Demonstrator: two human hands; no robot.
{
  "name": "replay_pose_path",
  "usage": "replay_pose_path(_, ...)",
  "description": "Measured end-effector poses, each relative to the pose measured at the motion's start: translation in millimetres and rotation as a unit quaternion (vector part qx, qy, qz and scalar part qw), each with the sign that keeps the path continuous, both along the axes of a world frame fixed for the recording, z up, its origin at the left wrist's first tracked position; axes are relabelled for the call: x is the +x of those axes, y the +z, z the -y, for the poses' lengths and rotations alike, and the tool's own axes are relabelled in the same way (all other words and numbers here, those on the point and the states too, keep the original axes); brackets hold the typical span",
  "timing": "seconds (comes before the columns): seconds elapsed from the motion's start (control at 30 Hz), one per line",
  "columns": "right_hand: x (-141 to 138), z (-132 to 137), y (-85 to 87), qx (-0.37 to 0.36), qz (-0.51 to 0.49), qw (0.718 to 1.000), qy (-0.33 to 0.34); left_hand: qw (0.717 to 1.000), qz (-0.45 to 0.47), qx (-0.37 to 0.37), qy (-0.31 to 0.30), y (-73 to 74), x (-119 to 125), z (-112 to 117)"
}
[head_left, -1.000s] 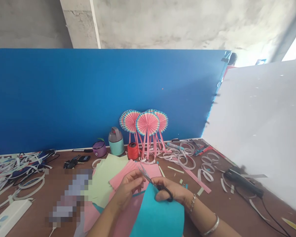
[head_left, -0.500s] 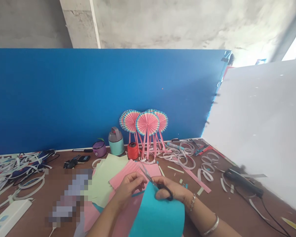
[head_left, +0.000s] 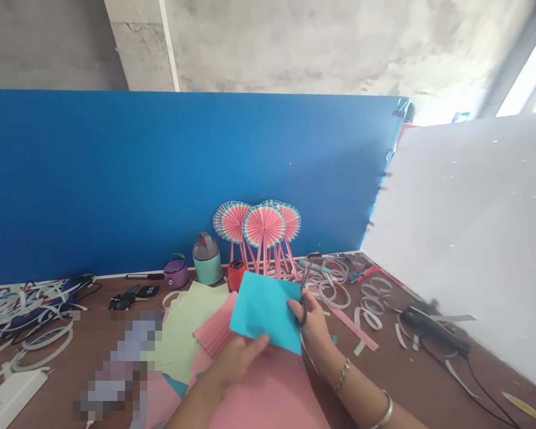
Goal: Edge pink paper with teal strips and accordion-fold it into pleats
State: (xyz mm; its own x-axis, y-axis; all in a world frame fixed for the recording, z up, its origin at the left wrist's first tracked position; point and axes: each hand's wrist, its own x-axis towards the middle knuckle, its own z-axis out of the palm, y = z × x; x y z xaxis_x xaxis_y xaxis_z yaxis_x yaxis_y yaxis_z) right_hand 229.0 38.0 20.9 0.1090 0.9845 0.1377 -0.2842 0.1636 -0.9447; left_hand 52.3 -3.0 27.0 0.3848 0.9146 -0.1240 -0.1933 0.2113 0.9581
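My left hand [head_left: 236,364] has its fingers on the lower edge of a square turquoise paper sheet [head_left: 265,313], holding it up. My right hand [head_left: 311,325] grips black-handled scissors [head_left: 302,313] upright at the sheet's right edge, with the blades pointing away from me. Beneath my hands lies a pink paper sheet [head_left: 268,390]. To the left of the turquoise sheet is a pleated pink paper [head_left: 214,326], partly hidden by it, and a pale green paper sheet [head_left: 183,333] lies beyond that.
Pink paper fans on sticks [head_left: 263,226] stand at the back of the brown table [head_left: 71,316], beside a red ribbon spool [head_left: 236,275] and a teal flask [head_left: 208,259]. White paper strips [head_left: 366,313] and a black glue gun [head_left: 433,329] lie right. A blurred patch covers the left.
The turquoise sheet has risen from the lower middle to above my hands, uncovering more pink paper. The scissors have turned upright and moved right. The view has tilted slightly.
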Motion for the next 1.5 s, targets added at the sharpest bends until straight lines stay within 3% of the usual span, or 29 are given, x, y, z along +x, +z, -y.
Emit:
replay_pose_path(0.1, -4, 4, 2.3, 0.034, 0.034, 0.998, 0.036, 0.992, 0.04, -0.015, 0.117, -4.9, 0, -10)
replay_pose_path(0.27, -5, 3, -0.2, 0.003, 0.073, 0.988, 0.134, 0.951, 0.04, 0.047, 0.304, -6.2, -18, -24)
replay_pose_path(0.37, -2, 3, 1.6, -0.024, 0.12, 0.977, 0.174, 0.931, 0.03, 0.058, 0.359, -4.2, -28, -27)
replay_pose_path(0.57, 4, 3, 8.6, -0.034, 0.227, 0.944, 0.237, 0.918, 0.064, 0.1, 0.38, -0.3, -40, -30)
replay_pose_path(0.77, 7, 3, 8.4, -0.017, 0.237, 0.932, 0.275, 0.918, 0.078, 0.095, 0.376, -4.7, -48, -35)
replay_pose_path(0.93, 6, 5, 10.5, -0.004, 0.232, 0.935, 0.268, 0.923, 0.077, 0.087, 0.368, -9.9, -50, -37)
replay_pose_path(1.23, 5, -1, -4.7, -0.005, 0.254, 0.934, 0.252, 0.93, 0.077, 0.077, 0.352, -10.0, -48, -37)
replay_pose_path(1.5, 4, 0, 0.1, -0.016, 0.254, 0.936, 0.243, 0.931, 0.072, 0.079, 0.35, -10.5, -49, -36)
